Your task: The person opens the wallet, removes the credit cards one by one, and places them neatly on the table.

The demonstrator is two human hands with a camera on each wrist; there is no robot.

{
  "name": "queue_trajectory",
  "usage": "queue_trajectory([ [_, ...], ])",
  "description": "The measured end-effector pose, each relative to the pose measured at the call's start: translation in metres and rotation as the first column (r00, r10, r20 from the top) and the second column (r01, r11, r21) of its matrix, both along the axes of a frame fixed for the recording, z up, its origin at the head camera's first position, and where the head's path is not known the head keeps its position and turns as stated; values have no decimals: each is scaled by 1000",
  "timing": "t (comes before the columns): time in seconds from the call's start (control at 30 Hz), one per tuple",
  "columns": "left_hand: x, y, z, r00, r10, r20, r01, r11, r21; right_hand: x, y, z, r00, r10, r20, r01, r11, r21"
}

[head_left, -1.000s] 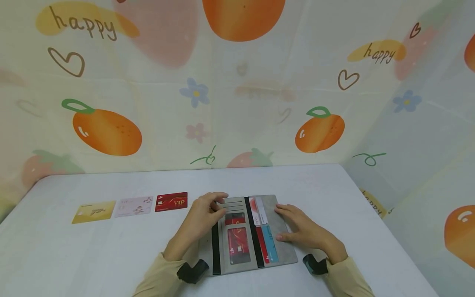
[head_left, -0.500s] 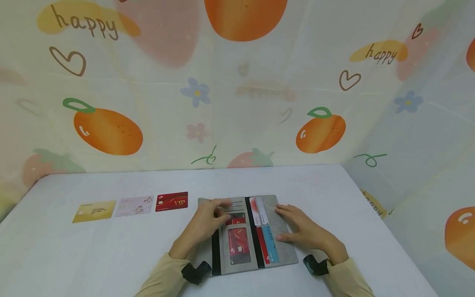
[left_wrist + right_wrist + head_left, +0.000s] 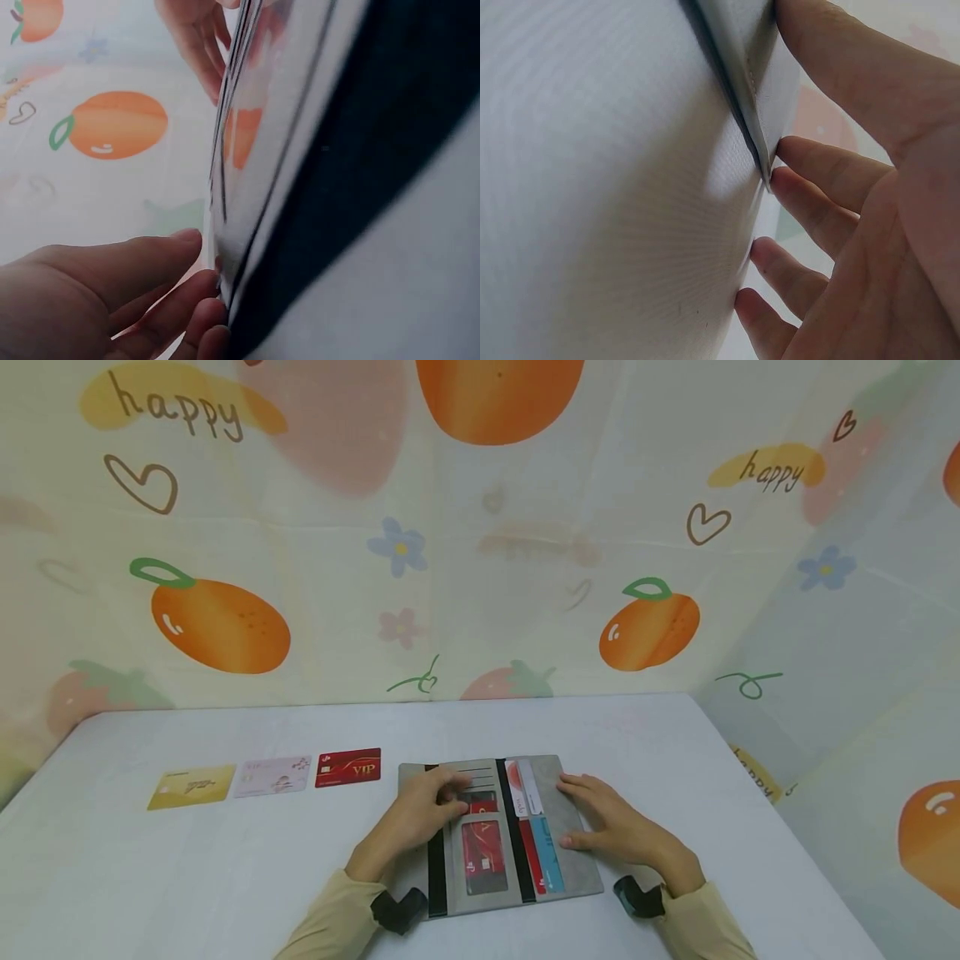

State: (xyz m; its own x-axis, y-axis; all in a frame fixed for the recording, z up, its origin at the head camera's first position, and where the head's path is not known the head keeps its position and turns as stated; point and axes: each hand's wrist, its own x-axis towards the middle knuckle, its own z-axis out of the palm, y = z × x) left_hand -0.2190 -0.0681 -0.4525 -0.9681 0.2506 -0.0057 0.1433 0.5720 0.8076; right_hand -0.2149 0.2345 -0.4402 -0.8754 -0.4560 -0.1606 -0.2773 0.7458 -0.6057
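An opened grey card wallet (image 3: pixel 581 868) lies flat on the table. Red cards show in the clear windows of its left panel, the lower being a red card (image 3: pixel 482 847). Its right panel holds a blue card (image 3: pixel 546 853) and several others in slots. My left hand (image 3: pixel 416 814) is over the upper left panel, fingers bent loosely. In the left wrist view its fingertips (image 3: pixel 201 283) touch the wallet's surface, and no card shows between thumb and fingers. On the right panel and edge rests my right hand (image 3: pixel 618 827), fingers spread; part of them reaches the table.
Left of the wallet, a gold card (image 3: pixel 191 787), a pale pink card (image 3: pixel 272 777) and a red VIP card (image 3: pixel 348 767) lie in a row on the white table (image 3: pixel 225 885). Behind stands a printed cloth backdrop (image 3: pixel 487 568).
My left hand has shifted slightly right and toward me, from the wallet's upper left edge onto its panel by the upper window. My right hand has stayed in place.
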Motion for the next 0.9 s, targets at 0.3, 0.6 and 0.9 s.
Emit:
queue_trajectory([
  [0.3, 0, 3, 7, 999, -42, -23, 39, 993, -107, 2, -2, 1, 1000, -1, 2, 1, 1000, 0],
  [0.6, -2, 1, 6, 997, -69, -37, 66, 996, -59, 0, 1, -1, 999, 29, -38, -28, 1000, 4],
  [0.9, -10, 1, 0, 998, -55, -11, 55, 997, -47, -2, 3, -6, 998, 42, -53, -42, 999, 8],
])
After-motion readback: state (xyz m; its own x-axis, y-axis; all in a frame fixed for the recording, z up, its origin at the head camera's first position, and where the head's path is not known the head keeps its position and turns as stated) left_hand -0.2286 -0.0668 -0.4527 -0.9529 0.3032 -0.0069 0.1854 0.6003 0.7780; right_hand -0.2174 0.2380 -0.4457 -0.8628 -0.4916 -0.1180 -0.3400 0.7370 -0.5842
